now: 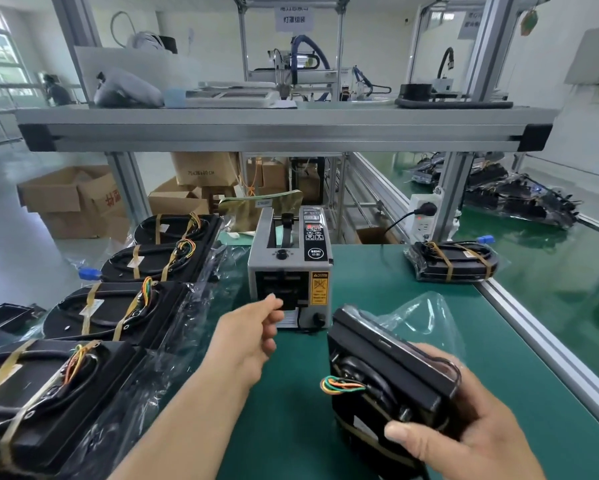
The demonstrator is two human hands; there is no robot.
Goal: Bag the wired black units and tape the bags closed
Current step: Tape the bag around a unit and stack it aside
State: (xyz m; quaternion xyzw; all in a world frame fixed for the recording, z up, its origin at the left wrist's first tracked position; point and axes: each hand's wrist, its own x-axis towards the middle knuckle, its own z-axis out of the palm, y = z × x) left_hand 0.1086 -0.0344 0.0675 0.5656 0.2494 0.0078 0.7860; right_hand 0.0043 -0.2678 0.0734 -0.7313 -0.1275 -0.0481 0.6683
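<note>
My right hand [464, 420] grips a wired black unit [388, 372] inside a clear plastic bag [426, 323], tilted on edge above the green mat, its coloured wires sticking out to the left. My left hand [253, 334] reaches to the outlet of the grey tape dispenser [291, 268], thumb and finger pinched at the slot; I cannot make out the strip of tape between them. A row of several black units [111, 313] bound with tan tape lies on plastic bags along the left. One bagged unit [453, 261] rests at the right near the rail.
The green mat [291, 393] covers the bench; an aluminium rail [540, 337] borders a green conveyor on the right. A metal shelf [284, 129] spans overhead. A socket strip [426, 216] with a plugged cable stands behind the dispenser. Cardboard boxes [69, 199] sit on the floor beyond.
</note>
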